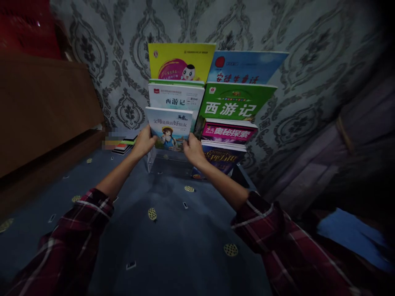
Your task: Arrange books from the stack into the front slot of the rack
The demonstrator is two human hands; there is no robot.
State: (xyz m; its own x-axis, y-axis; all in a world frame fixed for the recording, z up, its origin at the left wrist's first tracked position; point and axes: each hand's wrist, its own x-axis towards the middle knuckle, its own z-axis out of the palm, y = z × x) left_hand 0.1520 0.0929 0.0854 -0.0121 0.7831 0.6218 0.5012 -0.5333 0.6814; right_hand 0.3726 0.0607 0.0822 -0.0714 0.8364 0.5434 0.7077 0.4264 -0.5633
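Note:
My left hand (pixel 145 141) grips the left edge of a pale book (pixel 168 127) with a girl in a yellow hat on its cover. On the opposite edge, my right hand (pixel 194 149) holds the same book, thumb on the front. It is upright at the front of a clear stepped book stand (pixel 150 161), its lower end slightly above the base. Behind it stand a white book (pixel 175 96) and a yellow book (pixel 182 61). Beside them on the right are a green book (pixel 237 102), a pink book (pixel 228 132) and a dark blue book (pixel 224 158).
A blue book (pixel 247 65) stands at the back right. Several books (pixel 121 147) lie stacked at the left by the patterned wall (pixel 126 107). A brown wooden board (pixel 46 102) rises on the left. The dark cloth (pixel 173 238) covers the surface; a curtain (pixel 333 148) hangs right.

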